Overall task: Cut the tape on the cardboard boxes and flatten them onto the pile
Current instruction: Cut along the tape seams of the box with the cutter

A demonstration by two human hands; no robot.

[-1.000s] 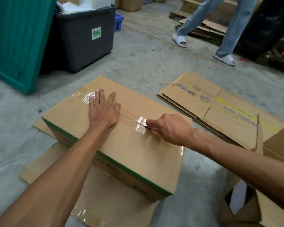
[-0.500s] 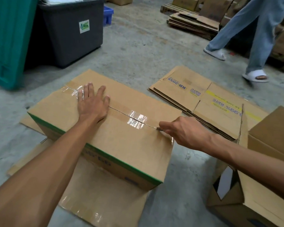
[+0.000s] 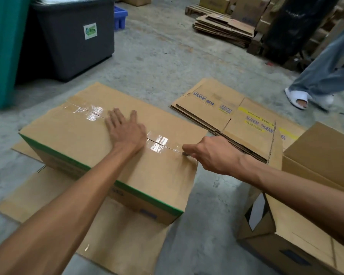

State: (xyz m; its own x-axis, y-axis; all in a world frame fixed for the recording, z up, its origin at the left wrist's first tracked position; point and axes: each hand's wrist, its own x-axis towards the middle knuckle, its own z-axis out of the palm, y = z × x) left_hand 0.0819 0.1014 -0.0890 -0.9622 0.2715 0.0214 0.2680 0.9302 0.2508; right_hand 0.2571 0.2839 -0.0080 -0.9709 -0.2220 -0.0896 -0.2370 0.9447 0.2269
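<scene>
Box (image 3: 91, 143) sat closed on the concrete floor (image 3: 163, 62), centre-left, resting on flat cardboard (image 3: 115, 241). Clear tape (image 3: 159, 142) ran along its top seam from far left to the near right edge. Left hand (image 3: 125, 130) lay flat on the lid over the seam, fingers spread wide. Right hand (image 3: 213, 153) was fisted at the right end of the seam, gripping a small cutter (image 3: 185, 153), only its tip visible at the tape. Pile (image 3: 232, 118) of flattened boxes lay just right of the box. An open carton (image 3: 298, 221) stood near right. Grey bin (image 3: 75, 34) was far left; another person's leg (image 3: 326, 74) and white sandal (image 3: 297, 98) were far right.
</scene>
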